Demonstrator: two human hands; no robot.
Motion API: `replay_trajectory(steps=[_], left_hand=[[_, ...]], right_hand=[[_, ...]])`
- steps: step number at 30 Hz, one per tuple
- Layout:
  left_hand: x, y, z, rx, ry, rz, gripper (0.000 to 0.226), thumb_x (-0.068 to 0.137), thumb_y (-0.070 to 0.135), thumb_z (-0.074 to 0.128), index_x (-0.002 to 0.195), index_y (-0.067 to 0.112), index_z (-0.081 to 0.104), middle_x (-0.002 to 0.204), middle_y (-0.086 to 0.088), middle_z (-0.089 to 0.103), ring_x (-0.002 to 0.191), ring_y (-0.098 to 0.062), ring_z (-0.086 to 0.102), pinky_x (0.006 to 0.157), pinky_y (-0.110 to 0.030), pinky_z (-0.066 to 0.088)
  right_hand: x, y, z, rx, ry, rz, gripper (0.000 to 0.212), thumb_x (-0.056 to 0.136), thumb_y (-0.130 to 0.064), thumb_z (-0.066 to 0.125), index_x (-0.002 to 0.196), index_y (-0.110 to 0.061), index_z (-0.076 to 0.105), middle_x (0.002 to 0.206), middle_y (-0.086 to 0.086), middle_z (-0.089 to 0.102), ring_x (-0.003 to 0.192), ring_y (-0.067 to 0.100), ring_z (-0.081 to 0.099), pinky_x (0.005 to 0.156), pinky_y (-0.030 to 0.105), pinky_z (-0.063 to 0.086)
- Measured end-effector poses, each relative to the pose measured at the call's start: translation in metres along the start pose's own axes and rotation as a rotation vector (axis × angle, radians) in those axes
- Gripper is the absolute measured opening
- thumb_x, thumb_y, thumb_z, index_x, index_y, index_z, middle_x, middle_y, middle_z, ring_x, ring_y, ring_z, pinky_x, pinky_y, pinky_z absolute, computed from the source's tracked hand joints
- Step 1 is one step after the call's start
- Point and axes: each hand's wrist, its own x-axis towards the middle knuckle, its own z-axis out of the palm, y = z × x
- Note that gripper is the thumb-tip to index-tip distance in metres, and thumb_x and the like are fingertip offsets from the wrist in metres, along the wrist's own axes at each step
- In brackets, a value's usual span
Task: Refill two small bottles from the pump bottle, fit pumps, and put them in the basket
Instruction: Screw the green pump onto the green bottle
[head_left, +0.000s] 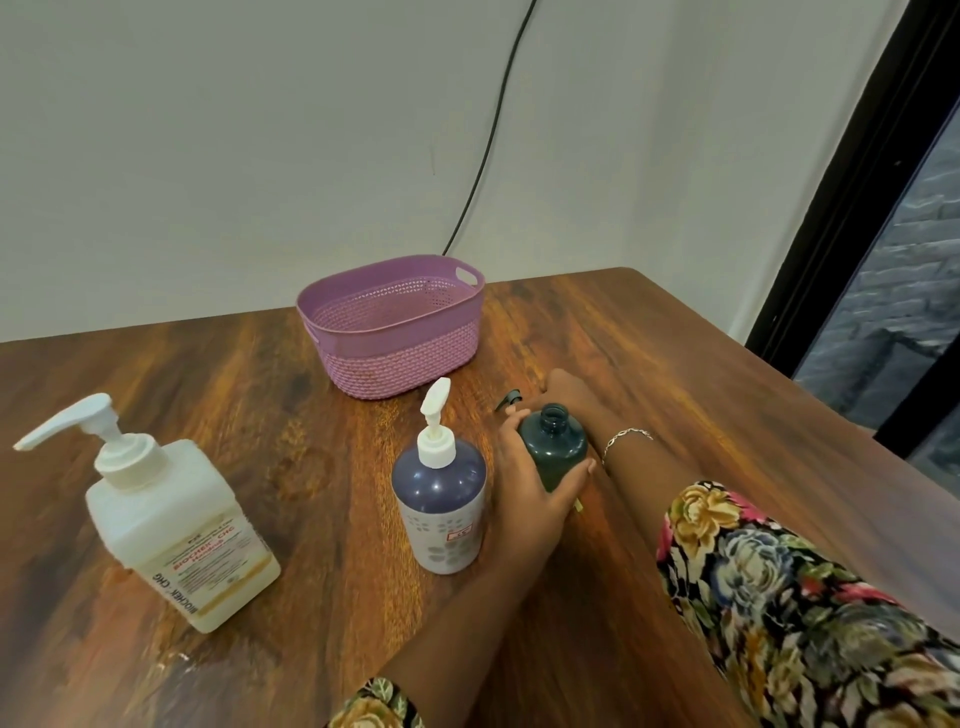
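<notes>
My left hand (530, 493) grips a small dark green bottle (555, 451) that stands upright on the table with its neck open and no pump on it. My right hand (563, 387) reaches in behind that bottle, and the bottle hides its fingers. A small dark pump head (507, 401) shows just left of the bottle's neck, close to that hand; whether it is held is unclear. A small purple bottle (439, 506) with a white pump fitted stands left of my left hand. The large white pump bottle (179, 525) stands at the left. The purple basket (395, 358) sits beyond the bottles, with nothing visible inside.
Everything stands on a wooden table (675, 364) whose back edge meets a white wall. A black cable (488, 140) runs down the wall behind the basket. A dark window frame (852, 197) is at the right.
</notes>
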Motion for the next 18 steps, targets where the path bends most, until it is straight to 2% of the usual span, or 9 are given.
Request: replay_trajectory(steps=[4, 8, 12, 14, 18], left_hand=[[0.0, -0.001, 0.0, 0.006, -0.002, 0.008, 0.077, 0.077, 0.027, 0.074, 0.138, 0.015, 0.029, 0.122, 0.013, 0.036, 0.111, 0.003, 0.036, 0.08, 0.011, 0.023], [0.0, 0.0, -0.002, 0.005, -0.005, 0.027, 0.076, 0.077, 0.026, 0.074, 0.138, 0.014, 0.03, 0.122, 0.013, 0.036, 0.11, 0.004, 0.035, 0.08, 0.011, 0.022], [0.001, 0.0, -0.002, -0.002, -0.001, 0.029, 0.073, 0.077, 0.025, 0.074, 0.135, 0.015, 0.031, 0.12, 0.012, 0.039, 0.106, 0.003, 0.038, 0.079, 0.009, 0.025], [0.0, 0.0, -0.001, 0.008, -0.002, 0.022, 0.073, 0.077, 0.027, 0.074, 0.135, 0.016, 0.032, 0.121, 0.011, 0.04, 0.107, 0.002, 0.038, 0.079, 0.008, 0.026], [0.0, 0.001, -0.001, 0.019, 0.011, 0.02, 0.073, 0.076, 0.029, 0.074, 0.134, 0.015, 0.033, 0.124, 0.007, 0.043, 0.108, 0.0, 0.039, 0.078, 0.006, 0.025]], right_hand=[[-0.001, -0.002, 0.001, -0.054, -0.01, -0.003, 0.038, 0.089, -0.014, 0.057, 0.058, -0.014, 0.035, 0.06, 0.001, 0.038, 0.052, 0.013, 0.033, 0.047, 0.024, 0.028], [-0.007, -0.003, -0.006, 0.026, -0.008, -0.051, 0.02, 0.083, -0.012, 0.062, 0.067, -0.009, 0.049, 0.071, 0.007, 0.051, 0.066, 0.017, 0.047, 0.057, 0.027, 0.039], [-0.025, -0.006, -0.027, 0.105, 0.013, -0.11, 0.017, 0.081, -0.015, 0.069, 0.072, -0.009, 0.055, 0.064, 0.002, 0.052, 0.056, 0.01, 0.047, 0.047, 0.016, 0.036], [-0.037, -0.006, -0.041, 0.181, 0.018, -0.147, 0.016, 0.082, -0.014, 0.07, 0.072, -0.005, 0.061, 0.063, 0.004, 0.055, 0.056, 0.011, 0.051, 0.053, 0.02, 0.043], [-0.062, -0.007, -0.067, 0.318, 0.135, -0.231, 0.02, 0.081, -0.011, 0.07, 0.09, 0.006, 0.064, 0.078, 0.013, 0.062, 0.073, 0.021, 0.058, 0.075, 0.036, 0.051]])
